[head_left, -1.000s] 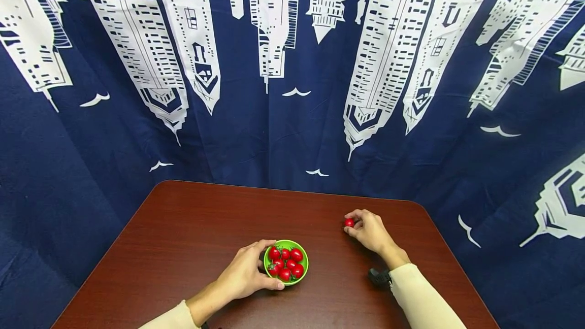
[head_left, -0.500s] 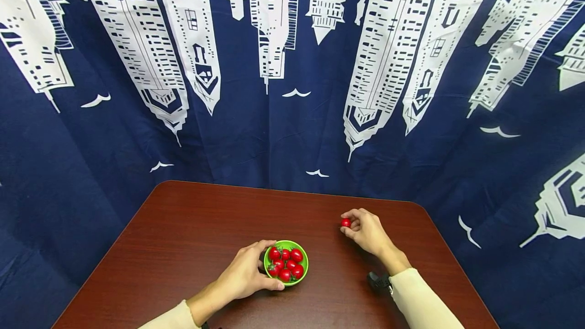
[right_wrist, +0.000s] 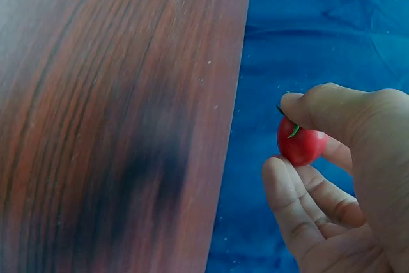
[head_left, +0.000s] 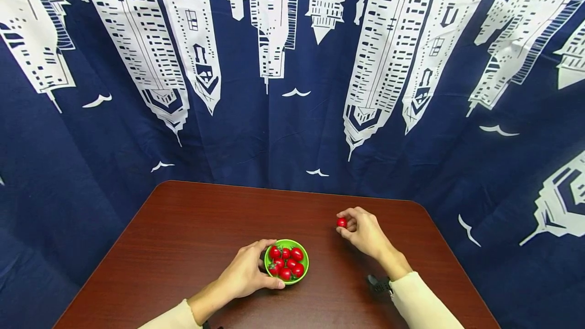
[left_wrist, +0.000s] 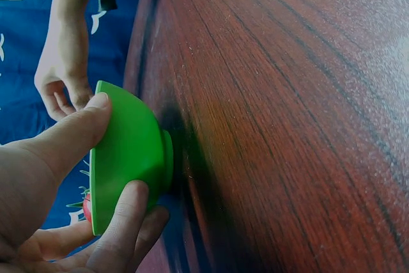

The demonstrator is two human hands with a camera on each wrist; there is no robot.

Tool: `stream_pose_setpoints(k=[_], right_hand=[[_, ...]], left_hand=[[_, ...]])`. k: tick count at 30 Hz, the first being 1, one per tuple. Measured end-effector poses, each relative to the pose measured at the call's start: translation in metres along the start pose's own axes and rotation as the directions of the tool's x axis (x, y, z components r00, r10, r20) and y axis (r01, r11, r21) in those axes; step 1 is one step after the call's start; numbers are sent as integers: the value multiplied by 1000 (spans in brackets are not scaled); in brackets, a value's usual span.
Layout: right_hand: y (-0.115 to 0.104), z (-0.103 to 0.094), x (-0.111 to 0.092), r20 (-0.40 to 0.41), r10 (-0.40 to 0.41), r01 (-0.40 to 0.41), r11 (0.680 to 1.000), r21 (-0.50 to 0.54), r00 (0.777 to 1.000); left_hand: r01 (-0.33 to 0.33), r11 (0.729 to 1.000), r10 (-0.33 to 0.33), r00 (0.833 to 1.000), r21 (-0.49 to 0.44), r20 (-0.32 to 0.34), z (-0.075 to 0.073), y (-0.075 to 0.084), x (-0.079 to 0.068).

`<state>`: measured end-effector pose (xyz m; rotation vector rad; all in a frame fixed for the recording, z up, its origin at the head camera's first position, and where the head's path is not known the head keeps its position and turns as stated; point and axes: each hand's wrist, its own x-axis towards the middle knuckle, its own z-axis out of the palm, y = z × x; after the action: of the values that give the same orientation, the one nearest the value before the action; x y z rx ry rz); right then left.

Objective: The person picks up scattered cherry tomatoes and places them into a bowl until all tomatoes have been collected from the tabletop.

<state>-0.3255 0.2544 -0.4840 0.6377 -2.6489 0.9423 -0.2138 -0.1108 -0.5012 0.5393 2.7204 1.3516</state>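
Observation:
My left hand (head_left: 244, 270) grips a small green bowl (left_wrist: 131, 148) from its left side, thumb and fingers spread around the wall. Several red cherry tomatoes (head_left: 285, 273) with green stems lie inside it. The bowl's foot is right at the tabletop in the left wrist view. Farther right, my right hand (head_left: 369, 235) pinches a single cherry tomato (right_wrist: 301, 144) between thumb and fingertips. A bit of green stem shows on that tomato near the thumb. In the right wrist view it is held up, apart from the table surface.
The brown wood-grain table (head_left: 205, 217) has rounded far corners. Behind it hangs a dark blue cloth (head_left: 274, 136) printed with upside-down white buildings and birds. A black device (head_left: 378, 284) is strapped at the right wrist.
My right hand has moved slightly left with the cherry tomato, toward the bowl. My left hand and the bowl have stayed in place.

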Motion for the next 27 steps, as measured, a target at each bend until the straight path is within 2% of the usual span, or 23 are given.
stream_pose_setpoints(k=[14, 27], right_hand=[[-35, 0, -2, 29, -48, 48, 999, -3, 998], [-64, 6, -6, 43, -139, 139, 990, -17, 989]], left_hand=[[-2, 1000, 2, 1000, -18, -1, 0, -1, 0], [1, 1000, -1, 1000, -3, -2, 0, -1, 1]])
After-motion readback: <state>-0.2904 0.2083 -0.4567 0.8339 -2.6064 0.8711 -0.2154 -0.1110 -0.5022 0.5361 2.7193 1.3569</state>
